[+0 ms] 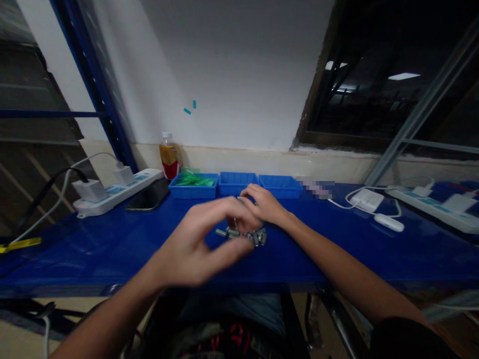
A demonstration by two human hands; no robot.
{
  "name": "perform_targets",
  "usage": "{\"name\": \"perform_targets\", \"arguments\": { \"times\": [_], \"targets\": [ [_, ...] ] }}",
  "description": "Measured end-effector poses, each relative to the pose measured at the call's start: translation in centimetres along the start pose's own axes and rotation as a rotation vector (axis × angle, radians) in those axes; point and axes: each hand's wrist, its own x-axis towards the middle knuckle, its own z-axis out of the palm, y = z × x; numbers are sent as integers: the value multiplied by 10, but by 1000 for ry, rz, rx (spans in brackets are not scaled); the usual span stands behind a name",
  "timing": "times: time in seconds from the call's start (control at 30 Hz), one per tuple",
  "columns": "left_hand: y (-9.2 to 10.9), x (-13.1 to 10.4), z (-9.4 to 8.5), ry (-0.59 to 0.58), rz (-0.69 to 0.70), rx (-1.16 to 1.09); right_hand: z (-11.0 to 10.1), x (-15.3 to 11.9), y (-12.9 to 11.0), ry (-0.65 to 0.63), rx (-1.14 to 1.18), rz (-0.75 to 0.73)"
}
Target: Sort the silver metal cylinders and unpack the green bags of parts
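Small metal parts (259, 236) lie in a loose pile on the blue table (295, 259). Over the left side of that pile is my left hand (205, 239), its thumb and fingers curved and apart, with nothing visible between them. My right hand (264, 204) is just beyond the pile, fingers bent; its fingertips are partly hidden behind my left hand, and what they hold, if anything, cannot be made out. Behind the hands stand three blue bins: the left bin (192, 193) has green material (194, 179) in it, beside the middle bin (239, 178) and the right bin (279, 185).
A bottle (170, 158) stands behind the left bin. A phone (148, 195) and a power strip (112, 193) with chargers lie at the left. On the right are a white charger (367, 199), a small white case (389, 222), cables and another power strip (437, 209).
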Motion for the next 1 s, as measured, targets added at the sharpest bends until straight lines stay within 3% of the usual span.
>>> {"name": "perform_targets", "arguments": {
  "times": [0.1,0.17,0.27,0.5,1.0],
  "targets": [
    [-56,20,6,-36,-102,231,2,0,1,21,1,3],
    [-95,29,12,-155,-106,360,3,0,1,31,-6,18],
    [-129,30,22,-220,-56,471,4,-1,2,21,-21,42],
    [-127,7,41,-206,-91,492,12,-2,3,-17,-49,73],
    [-134,7,39,-121,-191,362,7,-3,-1,-2,32,49]
  ]
}}
